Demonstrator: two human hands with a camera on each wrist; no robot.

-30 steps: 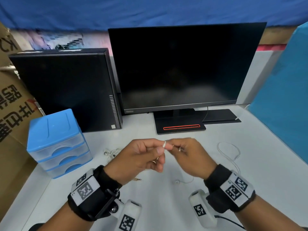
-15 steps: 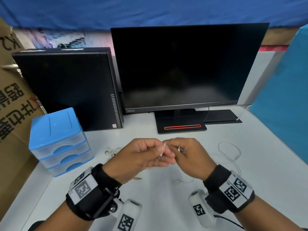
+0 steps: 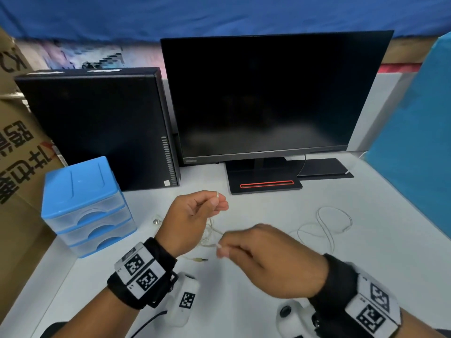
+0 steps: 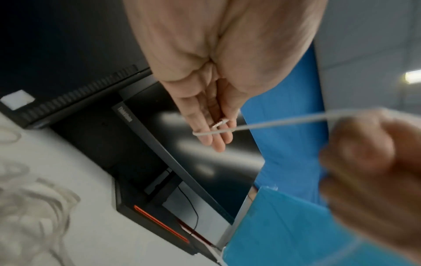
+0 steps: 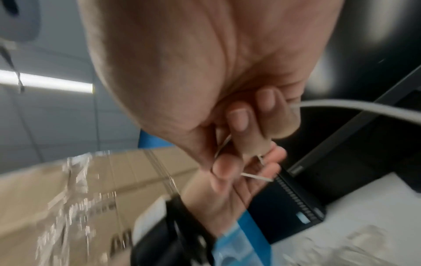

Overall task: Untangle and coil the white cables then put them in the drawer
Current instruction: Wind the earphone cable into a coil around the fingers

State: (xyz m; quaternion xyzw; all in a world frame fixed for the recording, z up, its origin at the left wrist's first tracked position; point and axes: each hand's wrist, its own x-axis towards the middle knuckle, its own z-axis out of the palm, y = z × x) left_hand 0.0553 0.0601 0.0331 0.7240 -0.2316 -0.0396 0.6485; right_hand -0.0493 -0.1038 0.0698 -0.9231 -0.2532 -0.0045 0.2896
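Note:
A thin white earphone cable (image 3: 210, 231) runs between my two hands above the white desk (image 3: 244, 301). My left hand (image 3: 218, 200) pinches one end of it, held up in front of the monitor stand. Nearer me, my right hand (image 3: 221, 250) pinches the cable lower down; in the right wrist view its fingers (image 5: 250, 117) curl round the strand. The left wrist view shows the cable (image 4: 273, 122) stretched taut across my left fingers (image 4: 213, 133). A loose tangle lies under the hands, with its jack plug (image 3: 200, 259) and an earbud (image 3: 156, 221) on the desk. A second white cable (image 3: 324, 225) lies looped at the right.
A blue three-drawer unit (image 3: 85, 206) stands at the left, its drawers closed. Behind are a black computer tower (image 3: 97, 128) and a monitor (image 3: 268, 93) on its stand (image 3: 266, 185). A blue panel (image 3: 415, 154) borders the right side; cardboard boxes (image 3: 17, 154) stand left.
My hands were together at the desk's centre. The right hand has pulled back towards me and the left has shifted up and left, drawing the cable out between them.

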